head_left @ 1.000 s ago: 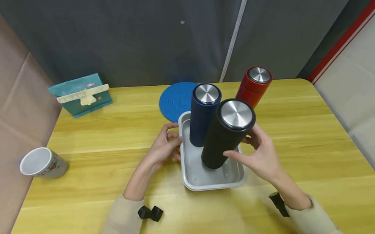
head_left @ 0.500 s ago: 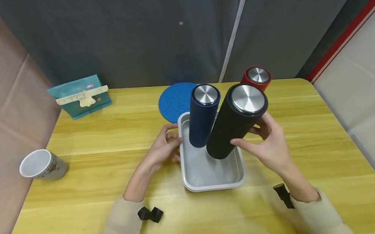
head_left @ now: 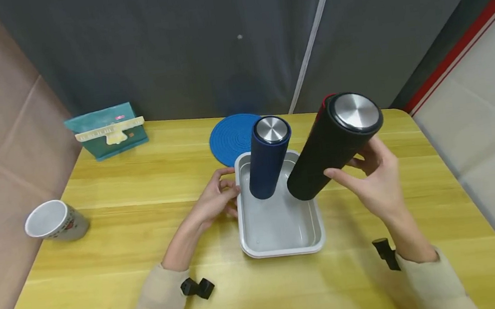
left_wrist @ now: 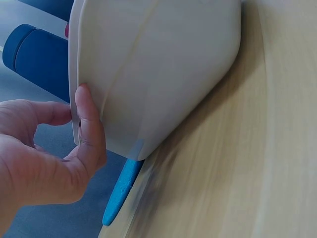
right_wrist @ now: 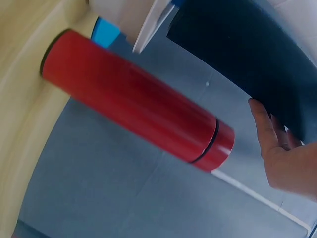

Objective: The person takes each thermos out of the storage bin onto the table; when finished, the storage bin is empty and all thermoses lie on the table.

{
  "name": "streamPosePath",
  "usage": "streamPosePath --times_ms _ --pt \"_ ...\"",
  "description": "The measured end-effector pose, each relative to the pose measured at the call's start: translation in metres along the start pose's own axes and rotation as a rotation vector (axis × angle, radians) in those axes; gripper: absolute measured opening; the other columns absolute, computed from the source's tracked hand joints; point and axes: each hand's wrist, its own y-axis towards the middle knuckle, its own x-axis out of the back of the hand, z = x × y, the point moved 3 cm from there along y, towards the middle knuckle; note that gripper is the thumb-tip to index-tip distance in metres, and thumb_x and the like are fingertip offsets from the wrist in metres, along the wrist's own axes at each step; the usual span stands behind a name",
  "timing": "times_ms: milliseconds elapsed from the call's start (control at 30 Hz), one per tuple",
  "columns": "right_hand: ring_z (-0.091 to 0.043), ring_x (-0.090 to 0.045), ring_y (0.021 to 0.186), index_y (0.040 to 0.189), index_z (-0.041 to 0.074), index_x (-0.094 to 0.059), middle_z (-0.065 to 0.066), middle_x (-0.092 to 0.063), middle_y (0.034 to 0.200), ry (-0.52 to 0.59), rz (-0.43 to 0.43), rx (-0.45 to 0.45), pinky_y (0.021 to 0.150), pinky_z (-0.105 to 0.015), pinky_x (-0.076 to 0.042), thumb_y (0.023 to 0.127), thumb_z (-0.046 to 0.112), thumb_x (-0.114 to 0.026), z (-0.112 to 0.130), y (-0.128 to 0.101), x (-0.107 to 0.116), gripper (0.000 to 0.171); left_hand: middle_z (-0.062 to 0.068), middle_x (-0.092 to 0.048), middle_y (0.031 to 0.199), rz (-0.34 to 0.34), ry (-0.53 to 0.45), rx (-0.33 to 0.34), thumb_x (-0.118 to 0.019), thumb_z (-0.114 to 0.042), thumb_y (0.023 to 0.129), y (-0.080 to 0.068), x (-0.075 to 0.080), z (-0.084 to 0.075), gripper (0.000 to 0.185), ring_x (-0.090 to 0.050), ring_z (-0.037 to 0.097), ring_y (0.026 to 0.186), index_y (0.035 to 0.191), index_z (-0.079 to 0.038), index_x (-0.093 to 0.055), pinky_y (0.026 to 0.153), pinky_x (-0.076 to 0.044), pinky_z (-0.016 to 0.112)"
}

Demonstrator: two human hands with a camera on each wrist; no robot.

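My right hand (head_left: 374, 179) grips a black flask (head_left: 332, 143) with a steel lid, held tilted in the air over the right rim of a grey tray (head_left: 257, 246). In the right wrist view the black flask (right_wrist: 252, 54) fills the top right by my fingers (right_wrist: 270, 134). A dark blue flask (head_left: 268, 157) stands upright in the tray's far half. My left hand (head_left: 216, 198) holds the tray's left rim, thumb on the tray wall (left_wrist: 148, 74) in the left wrist view. A red flask (right_wrist: 133, 101) stands on the table behind, nearly hidden in the head view.
A blue round mat (head_left: 234, 136) lies behind the tray. A white mug (head_left: 53, 223) lies on its side at the table's left edge. A teal box (head_left: 106, 131) stands at the back left. A dark curtain closes off the back of the wooden table (head_left: 105, 270).
My right hand has lifted the black flask out of the tray, up and to the right, where it now covers the red flask. The left hand has stayed on the tray rim.
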Motion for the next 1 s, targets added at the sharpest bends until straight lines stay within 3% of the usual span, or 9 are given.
streamPosePath --times_ms 233,700,1000 --pt "-0.02 -0.06 0.084 0.122 -0.007 -0.058 -0.013 -0.062 0.101 0.055 -0.075 0.02 0.073 -0.019 -0.056 0.062 -0.024 -0.075 -0.007 0.003 0.023 0.064 0.025 -0.051 0.112 0.014 -0.003 -0.009 -0.054 -0.002 0.095 0.0 -0.001 0.001 0.054 -0.059 0.024 0.07 0.142 -0.008 -0.028 0.05 -0.056 0.031" --pt "-0.023 -0.061 0.093 0.127 -0.005 -0.057 -0.015 -0.061 0.108 0.064 -0.16 -0.065 0.073 -0.02 -0.057 0.067 -0.022 -0.073 -0.033 0.012 0.061 0.065 0.024 -0.052 0.112 -0.001 0.002 -0.001 -0.054 -0.002 0.095 0.0 0.0 0.002 0.054 -0.059 0.024 0.074 0.143 -0.009 -0.028 0.05 -0.057 0.032" --pt "-0.019 -0.059 0.096 0.124 0.007 -0.061 -0.009 -0.06 0.109 -0.144 -0.242 -0.255 0.074 -0.014 -0.054 0.071 -0.009 -0.078 -0.064 0.014 0.08 0.058 0.027 -0.051 0.115 0.001 0.007 0.003 -0.053 -0.002 0.095 0.0 0.0 0.002 0.054 -0.058 0.024 0.074 0.143 -0.009 -0.028 0.05 -0.057 0.031"
